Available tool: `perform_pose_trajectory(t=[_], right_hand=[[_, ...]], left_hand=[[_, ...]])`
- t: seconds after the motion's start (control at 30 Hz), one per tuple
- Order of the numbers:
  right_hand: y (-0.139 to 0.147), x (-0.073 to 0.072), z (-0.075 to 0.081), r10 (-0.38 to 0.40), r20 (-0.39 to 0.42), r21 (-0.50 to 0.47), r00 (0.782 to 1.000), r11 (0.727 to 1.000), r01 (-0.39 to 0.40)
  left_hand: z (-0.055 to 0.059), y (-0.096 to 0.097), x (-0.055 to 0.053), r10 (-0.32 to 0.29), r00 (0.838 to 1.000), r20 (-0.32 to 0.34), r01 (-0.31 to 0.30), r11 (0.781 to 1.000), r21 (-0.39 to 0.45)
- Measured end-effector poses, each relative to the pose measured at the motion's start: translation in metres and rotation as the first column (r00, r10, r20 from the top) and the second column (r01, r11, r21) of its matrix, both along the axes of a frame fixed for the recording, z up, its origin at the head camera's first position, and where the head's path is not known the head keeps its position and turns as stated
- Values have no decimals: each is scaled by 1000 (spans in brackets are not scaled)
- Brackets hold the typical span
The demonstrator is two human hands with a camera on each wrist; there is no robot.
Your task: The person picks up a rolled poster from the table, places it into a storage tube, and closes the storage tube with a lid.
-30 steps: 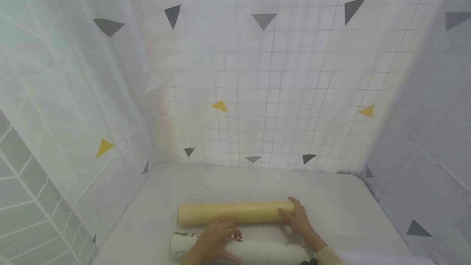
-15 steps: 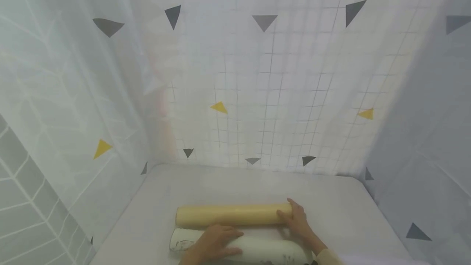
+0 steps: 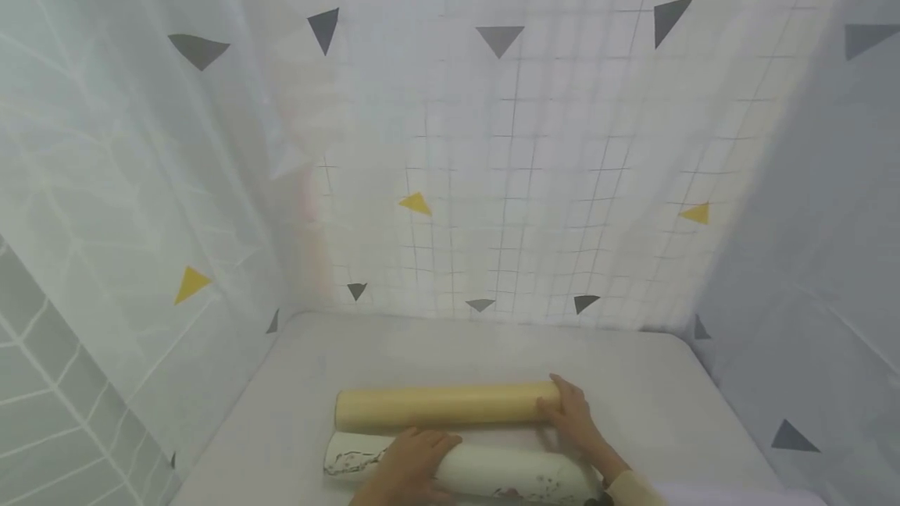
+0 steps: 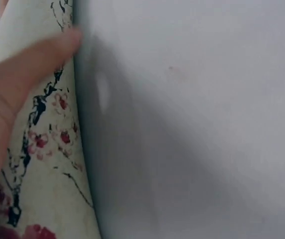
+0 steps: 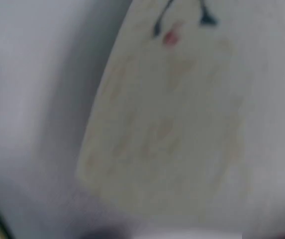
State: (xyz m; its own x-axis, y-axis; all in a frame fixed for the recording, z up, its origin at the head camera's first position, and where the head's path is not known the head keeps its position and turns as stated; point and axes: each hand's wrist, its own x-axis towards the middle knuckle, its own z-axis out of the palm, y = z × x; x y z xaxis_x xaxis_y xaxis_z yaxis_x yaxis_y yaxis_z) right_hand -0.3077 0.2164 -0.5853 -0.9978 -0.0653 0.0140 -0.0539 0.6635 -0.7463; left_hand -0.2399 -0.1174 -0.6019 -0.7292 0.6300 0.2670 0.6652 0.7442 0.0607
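A plain yellow roll [image 3: 443,406] lies crosswise on the white surface. My right hand [image 3: 573,418] holds its right end, thumb on the near side and fingers around the far side. Nearer to me and parallel to it is a thicker white roll [image 3: 506,468] printed with dark branches and red blossoms. My left hand [image 3: 413,461] grips this roll left of its middle, fingers over the top. In the left wrist view the thumb [image 4: 38,59] lies across the print, its tip at the roll's edge. The right wrist view shows the white roll's end [image 5: 167,144], blurred; the right hand's hold is hidden there.
The white tabletop [image 3: 394,350] has rounded back corners. Pale curtain-like sheets [image 3: 492,178] with grey and yellow triangles hang at the back and both sides. A grey band with white lines [image 3: 63,365] runs down the left side.
The white roll has turned under my left hand, so more of its blossom print shows. The left hand's fingers have shifted over the roll. The right hand stays on the yellow roll's end.
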Motion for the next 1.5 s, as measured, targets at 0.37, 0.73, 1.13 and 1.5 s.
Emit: perform_pose_trajectory(t=[0.37,0.73,1.13,1.5], right_hand=[[61,3,-5,54,80,92,995,994,-62],[127,18,18,439,192,99,878,881,-462],[164,37,8,388,162,184,907,892,-414],[183,46,-3,440,182,161,880,869,-468]], left_hand=[[4,-4,1,30,1000,-4,-30,998,55],[1,-8,1,38,997,-66,-34,998,61],[-1,-8,-4,75,997,-33,-73,996,49],[-5,-9,-4,53,993,-101,-48,997,52]])
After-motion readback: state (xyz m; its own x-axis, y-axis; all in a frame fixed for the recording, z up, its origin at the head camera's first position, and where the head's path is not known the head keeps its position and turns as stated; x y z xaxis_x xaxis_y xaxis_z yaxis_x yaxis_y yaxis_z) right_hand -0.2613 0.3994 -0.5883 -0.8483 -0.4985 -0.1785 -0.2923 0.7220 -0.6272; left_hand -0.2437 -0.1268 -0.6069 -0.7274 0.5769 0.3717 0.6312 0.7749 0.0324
